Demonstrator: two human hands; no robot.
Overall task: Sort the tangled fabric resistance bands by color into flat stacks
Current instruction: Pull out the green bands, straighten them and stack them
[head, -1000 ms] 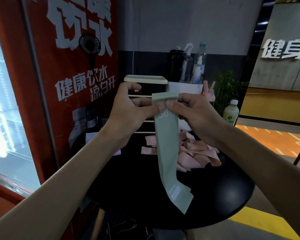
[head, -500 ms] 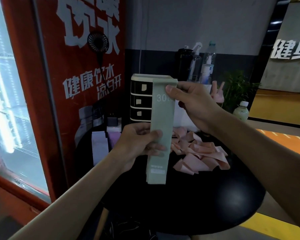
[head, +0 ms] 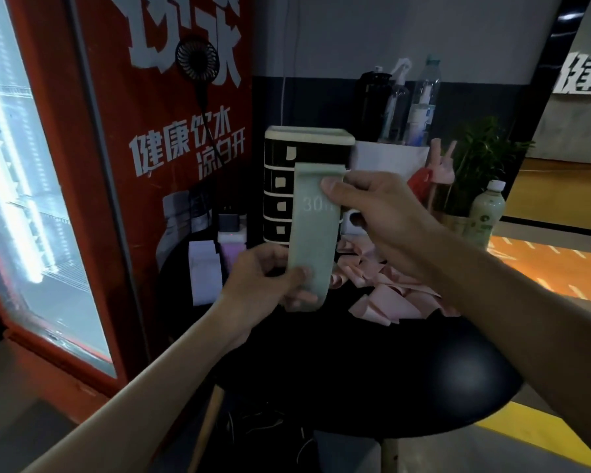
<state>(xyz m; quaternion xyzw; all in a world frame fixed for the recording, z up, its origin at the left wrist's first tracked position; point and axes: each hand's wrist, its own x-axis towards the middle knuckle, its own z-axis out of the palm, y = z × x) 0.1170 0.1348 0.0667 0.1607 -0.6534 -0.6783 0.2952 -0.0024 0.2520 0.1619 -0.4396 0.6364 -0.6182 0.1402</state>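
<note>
I hold a pale green fabric band (head: 313,240) upright above the round black table (head: 372,377). My right hand (head: 382,216) pinches its top end, thumb beside the printed "30". My left hand (head: 270,288) grips its lower end, thumb across the front. Behind and to the right, a tangle of pink bands (head: 389,291) lies on the table. At the table's far left lie a flat white band (head: 203,274) and a lilac band (head: 232,250).
A black-and-cream drawer box (head: 287,186) stands at the table's back. Spray bottles (head: 410,104) and a white box sit behind it, a green drink bottle (head: 487,213) and a plant at right. A red glass-door fridge (head: 82,199) stands close on the left.
My left hand slid down from the band's top to its lower end. The band now hangs straight between both hands and looks shorter, its loose tail gathered up.
</note>
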